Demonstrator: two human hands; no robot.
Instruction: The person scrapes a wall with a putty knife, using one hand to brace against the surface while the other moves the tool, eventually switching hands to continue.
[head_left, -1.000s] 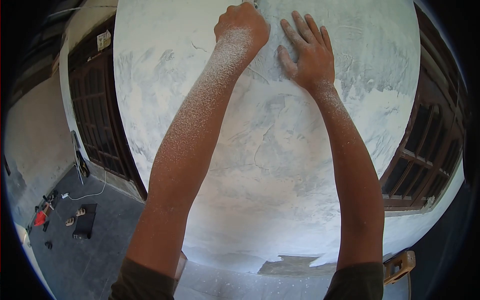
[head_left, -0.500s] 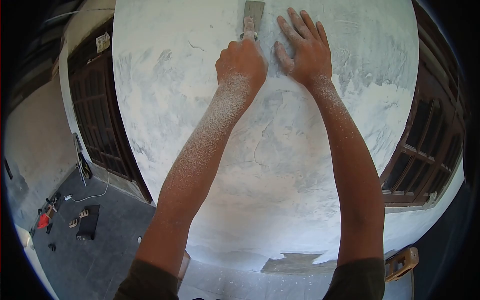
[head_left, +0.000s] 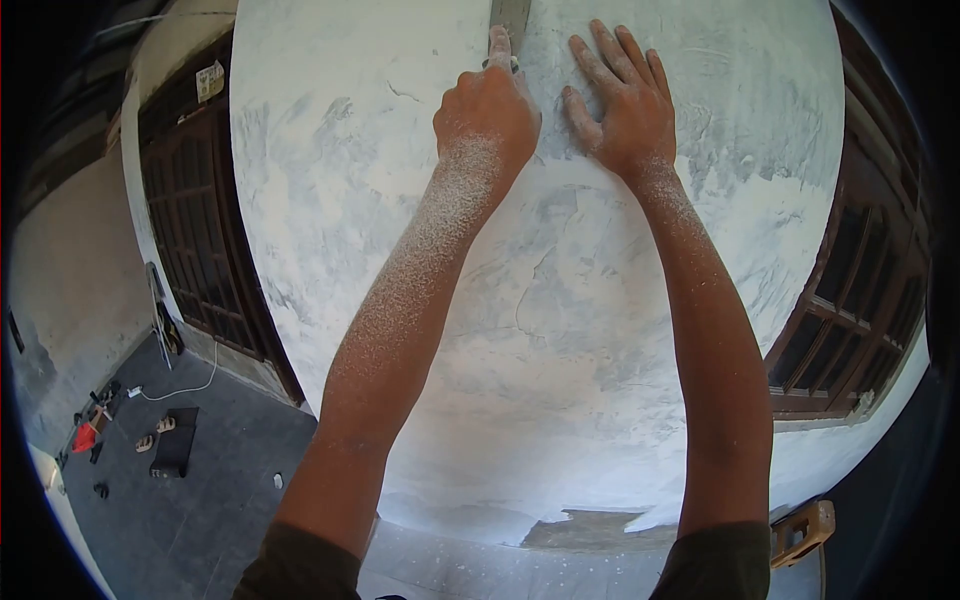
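Observation:
A putty knife (head_left: pixel 511 22) with a flat grey blade lies against the white-and-grey plastered wall (head_left: pixel 560 350) at the top centre, its upper end cut off by the frame. My left hand (head_left: pixel 487 115) is wrapped round its handle, the index finger stretched along the blade. Just to the right, my right hand (head_left: pixel 630 115) rests on the wall with its fingers spread, holding nothing. Pale dust covers my left forearm and the fingers of both hands.
Brown-framed doors (head_left: pixel 195 225) stand at the left and a brown window (head_left: pixel 840 310) at the right. On the dark floor (head_left: pixel 230 500) lie sandals (head_left: pixel 165 425), a black mat (head_left: pixel 176 450) and a white cable. A wooden piece (head_left: pixel 805 530) is at the lower right.
The putty knife and my left hand sit slightly higher against the wall. My right hand appears a little farther right, still spread. The view has shifted slightly.

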